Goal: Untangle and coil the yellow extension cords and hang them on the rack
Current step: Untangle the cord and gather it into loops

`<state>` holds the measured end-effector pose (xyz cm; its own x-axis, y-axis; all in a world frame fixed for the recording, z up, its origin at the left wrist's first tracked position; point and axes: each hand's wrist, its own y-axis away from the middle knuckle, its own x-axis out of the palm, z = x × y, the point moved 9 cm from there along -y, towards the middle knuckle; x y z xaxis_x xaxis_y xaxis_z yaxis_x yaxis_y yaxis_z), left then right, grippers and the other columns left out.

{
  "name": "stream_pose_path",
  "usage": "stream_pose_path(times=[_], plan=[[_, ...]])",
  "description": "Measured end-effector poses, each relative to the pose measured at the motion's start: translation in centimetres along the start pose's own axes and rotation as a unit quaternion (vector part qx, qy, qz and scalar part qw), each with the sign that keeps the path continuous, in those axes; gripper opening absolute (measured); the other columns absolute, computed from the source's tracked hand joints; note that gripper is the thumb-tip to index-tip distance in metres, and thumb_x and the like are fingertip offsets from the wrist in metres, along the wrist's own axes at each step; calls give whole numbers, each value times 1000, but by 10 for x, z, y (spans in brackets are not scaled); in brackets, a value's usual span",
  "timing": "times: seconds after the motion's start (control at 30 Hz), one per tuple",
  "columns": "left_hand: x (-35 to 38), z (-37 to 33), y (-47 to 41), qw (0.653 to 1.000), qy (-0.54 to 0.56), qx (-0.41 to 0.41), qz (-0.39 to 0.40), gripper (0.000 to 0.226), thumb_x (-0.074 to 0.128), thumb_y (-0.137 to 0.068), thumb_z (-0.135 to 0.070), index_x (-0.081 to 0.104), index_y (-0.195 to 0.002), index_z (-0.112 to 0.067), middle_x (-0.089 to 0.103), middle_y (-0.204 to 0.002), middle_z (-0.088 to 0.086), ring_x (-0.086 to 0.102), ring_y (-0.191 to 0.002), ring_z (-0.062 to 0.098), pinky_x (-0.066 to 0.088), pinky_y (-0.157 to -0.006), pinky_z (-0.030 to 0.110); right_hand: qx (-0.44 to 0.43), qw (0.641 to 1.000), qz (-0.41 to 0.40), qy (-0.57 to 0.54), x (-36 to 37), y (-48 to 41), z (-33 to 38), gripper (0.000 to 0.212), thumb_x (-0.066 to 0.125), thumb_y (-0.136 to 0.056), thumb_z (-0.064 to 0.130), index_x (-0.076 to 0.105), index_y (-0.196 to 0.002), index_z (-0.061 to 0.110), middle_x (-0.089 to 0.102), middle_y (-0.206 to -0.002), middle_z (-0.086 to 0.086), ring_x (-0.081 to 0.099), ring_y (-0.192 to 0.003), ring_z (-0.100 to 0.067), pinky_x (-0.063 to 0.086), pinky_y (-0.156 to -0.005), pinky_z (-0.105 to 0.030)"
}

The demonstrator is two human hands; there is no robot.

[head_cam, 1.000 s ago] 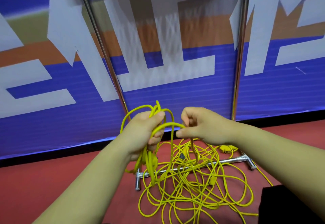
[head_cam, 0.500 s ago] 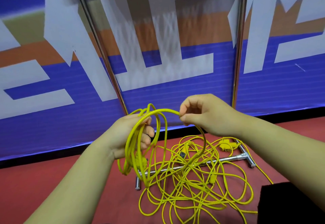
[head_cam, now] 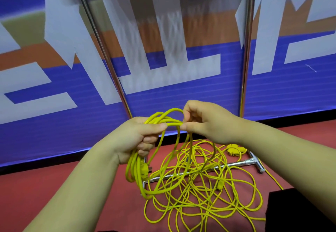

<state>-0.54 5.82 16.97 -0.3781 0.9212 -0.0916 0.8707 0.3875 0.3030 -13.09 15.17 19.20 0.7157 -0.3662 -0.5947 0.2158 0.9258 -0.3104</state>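
My left hand grips a coil of yellow extension cord whose loops hang below it, with a yellow plug dangling among them. My right hand pinches the newest loop at the top of the coil, right beside my left thumb. From there the cord runs down into a tangled heap of yellow cord on the red floor. A yellow socket block lies at the heap's far right. The metal rack's two poles rise behind, and its base bar crosses under the heap.
A blue, white and orange banner wall stands close behind the rack. The left rack pole leans up to the left. A black object sits at the lower right on the red floor.
My right hand has brought the new loop leftwards to the coil, and my left thumb has closed over it. The coil has gained a loop.
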Motion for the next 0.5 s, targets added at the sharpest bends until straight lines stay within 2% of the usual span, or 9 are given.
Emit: stream_pose_path(times=[0.13,0.2,0.27,0.33,0.4,0.5], plan=[[-12,-15,5,995,72,53,-34,28,64,-82,-27,49,-59,-22,26,-47,-4,22,-31,3,18,-36,15,23,999,31,36,4,7,-20,31,75,-87,16,45,-82,23,49,-67,11,40,-59,-3,36,-59,-16],[-20,-24,7,989,119,82,-42,27,61,-84,-27,45,-65,-20,27,-47,-5,23,-31,2,19,-35,14,48,997,29,54,0,9,-35,33,75,-87,16,44,-80,24,48,-65,10,39,-57,-3,35,-58,-17],[-31,-26,7,980,165,97,-48,24,58,-87,-29,44,-69,-19,29,-46,-7,25,-30,1,23,-33,14,80,995,24,51,-5,11,-50,30,74,-87,14,46,-80,24,57,-68,4,45,-57,-3,42,-61,-24],[-38,-25,4,974,193,103,-55,22,57,-87,-30,47,-71,-19,31,-47,-8,27,-30,1,26,-32,15,105,994,9,36,-11,12,-59,25,73,-88,11,51,-81,21,69,-75,-4,60,-61,-9,53,-64,-36],[-39,-17,0,978,176,100,-58,22,58,-88,-31,47,-72,-19,34,-50,-6,30,-33,3,30,-35,16,116,993,-19,19,-17,12,-60,19,72,-88,7,56,-82,16,72,-76,-8,71,-67,-19,58,-68,-43],[-36,0,-7,987,120,79,-73,21,63,-87,-28,47,-76,-20,37,-57,-1,33,-40,8,34,-39,19,137,987,-75,-41,-24,12,-58,14,69,-88,1,60,-84,11,72,-76,-7,74,-70,-28,61,-67,-47]])
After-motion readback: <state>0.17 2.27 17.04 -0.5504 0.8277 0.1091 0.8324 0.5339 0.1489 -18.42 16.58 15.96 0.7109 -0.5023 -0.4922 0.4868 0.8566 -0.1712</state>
